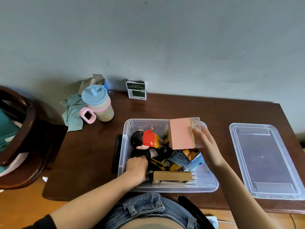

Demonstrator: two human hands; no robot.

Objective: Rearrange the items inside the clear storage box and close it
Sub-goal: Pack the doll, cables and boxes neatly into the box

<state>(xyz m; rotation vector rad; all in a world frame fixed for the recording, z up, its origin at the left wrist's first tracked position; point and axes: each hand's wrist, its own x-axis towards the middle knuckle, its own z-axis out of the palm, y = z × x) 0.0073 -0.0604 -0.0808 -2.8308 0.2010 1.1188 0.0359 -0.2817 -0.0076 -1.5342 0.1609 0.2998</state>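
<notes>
In the clear storage box (125, 147) at the table's (92, 146) near edge, the left hand (137, 167) curls around something dark, too hidden to name, at 9 o'clock, the right hand (207, 145) grasps a pink box (180, 133) at 1 o'clock, and the lid (265, 160) lies well apart at 3 o'clock.

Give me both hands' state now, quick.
Left hand: fingers curled on a black item in the clear storage box; which one, unclear.
Right hand: holds the pink box.
</notes>
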